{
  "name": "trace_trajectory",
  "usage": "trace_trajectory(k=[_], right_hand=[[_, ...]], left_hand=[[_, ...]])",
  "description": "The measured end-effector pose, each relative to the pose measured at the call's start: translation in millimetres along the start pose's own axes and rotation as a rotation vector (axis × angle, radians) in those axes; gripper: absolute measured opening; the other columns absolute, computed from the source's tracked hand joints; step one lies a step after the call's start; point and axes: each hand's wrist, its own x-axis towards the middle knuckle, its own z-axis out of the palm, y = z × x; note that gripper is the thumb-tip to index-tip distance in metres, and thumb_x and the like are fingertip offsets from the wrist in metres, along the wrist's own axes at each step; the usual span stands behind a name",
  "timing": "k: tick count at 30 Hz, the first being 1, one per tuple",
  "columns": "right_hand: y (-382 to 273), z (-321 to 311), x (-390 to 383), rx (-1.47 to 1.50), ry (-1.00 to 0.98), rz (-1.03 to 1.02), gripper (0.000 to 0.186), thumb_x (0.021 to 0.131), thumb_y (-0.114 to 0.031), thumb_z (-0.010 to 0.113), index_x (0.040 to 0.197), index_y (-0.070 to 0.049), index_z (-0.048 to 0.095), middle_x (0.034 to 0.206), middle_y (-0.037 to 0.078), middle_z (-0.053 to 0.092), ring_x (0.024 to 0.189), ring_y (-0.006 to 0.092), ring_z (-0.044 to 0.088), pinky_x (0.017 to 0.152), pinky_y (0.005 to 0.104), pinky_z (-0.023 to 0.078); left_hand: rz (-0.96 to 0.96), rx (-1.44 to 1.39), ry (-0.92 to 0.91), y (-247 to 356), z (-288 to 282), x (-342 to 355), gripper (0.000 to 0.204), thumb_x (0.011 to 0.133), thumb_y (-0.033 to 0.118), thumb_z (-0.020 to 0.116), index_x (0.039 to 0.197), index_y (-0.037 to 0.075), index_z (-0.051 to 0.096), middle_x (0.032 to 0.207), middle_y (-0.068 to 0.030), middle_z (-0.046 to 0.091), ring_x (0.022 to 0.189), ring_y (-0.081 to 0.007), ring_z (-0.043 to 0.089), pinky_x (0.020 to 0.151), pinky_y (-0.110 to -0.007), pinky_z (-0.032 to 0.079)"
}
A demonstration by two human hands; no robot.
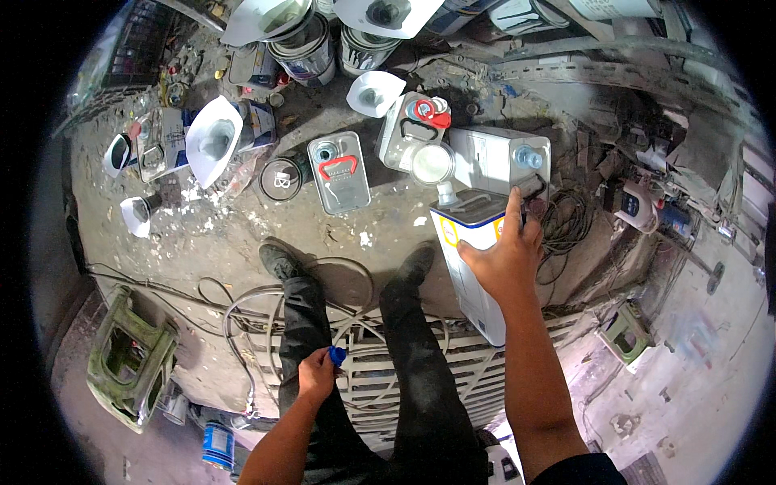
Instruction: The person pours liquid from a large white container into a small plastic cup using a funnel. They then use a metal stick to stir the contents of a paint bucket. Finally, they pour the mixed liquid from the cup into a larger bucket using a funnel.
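Observation:
My left hand (317, 374) is pinched round a small blue cap (337, 356), above my left leg. My right hand (509, 252) reaches over the right end of a tall white rectangular can (475, 295) with a white cap (445, 192). Its thumb and forefinger are spread apart; the thumb overlaps the can's near face, but I cannot tell whether it presses there. The forefinger points toward the dark handle (532, 187) of a second white can (485, 153), which has a clear bluish spout cap (529, 158). A grey can (339, 182) with a red handle stands left of these.
Paper funnels (214, 141) and round paint tins (305, 55) stand at the far side. A round black-rimmed tin (283, 179) sits beside the grey can. Hoses (242, 303) loop around my feet over a slatted grate (372, 372). A green plastic stool (129, 356) lies at the left.

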Motion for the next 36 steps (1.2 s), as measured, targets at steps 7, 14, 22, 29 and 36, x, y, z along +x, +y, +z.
trace_trajectory(k=[7,14,22,29,36], right_hand=[[0,1,2,-0.035,0.016,-0.036,0.109,0.061,-0.031,0.081,0.148,-0.012,0.018,0.117,0.026,0.042,0.11,0.043,0.044,0.095,0.0536,0.035],[-2,0,2,-0.061,0.0,-0.031,0.109,0.061,-0.031,0.081,0.148,-0.012,0.019,0.116,0.025,0.042,0.109,0.0422,0.045,0.093,0.0543,0.035],[1,2,4,-0.04,-0.002,-0.048,0.109,0.059,-0.035,0.079,0.148,-0.014,0.019,0.122,0.027,0.04,0.112,0.0481,0.043,0.088,0.0592,0.037],[0,2,2,-0.082,0.007,-0.036,0.11,0.061,-0.031,0.081,0.148,-0.012,0.017,0.114,0.025,0.043,0.107,0.0422,0.045,0.093,0.0528,0.036],[11,5,-9,0.096,0.042,-0.034,0.109,0.06,-0.032,0.08,0.147,-0.012,0.017,0.124,0.029,0.038,0.115,0.0476,0.04,0.096,0.0578,0.031]], left_hand=[[-0.033,0.003,-0.011,6,-1,-1,0.026,0.095,0.016,0.052,0.108,-0.004,0.064,0.078,-0.0084,0.066,0.065,-0.0124,0.064,0.06,-0.028,0.054],[-0.021,-0.023,-0.012,4,-2,-2,0.026,0.094,0.017,0.054,0.108,-0.003,0.064,0.078,-0.0079,0.066,0.065,-0.0124,0.064,0.061,-0.028,0.054],[-0.007,0.003,-0.01,-3,-2,1,0.025,0.095,0.016,0.052,0.107,-0.002,0.064,0.079,-0.0084,0.067,0.065,-0.0123,0.065,0.059,-0.027,0.054],[-0.017,-0.013,-0.012,-1,0,-1,0.026,0.095,0.015,0.051,0.107,-0.004,0.063,0.08,-0.0093,0.067,0.065,-0.0135,0.065,0.059,-0.027,0.055],[0.005,0.004,0.004,6,0,-3,0.026,0.095,0.015,0.051,0.108,-0.004,0.063,0.079,-0.0095,0.066,0.063,-0.0133,0.064,0.057,-0.028,0.053]])
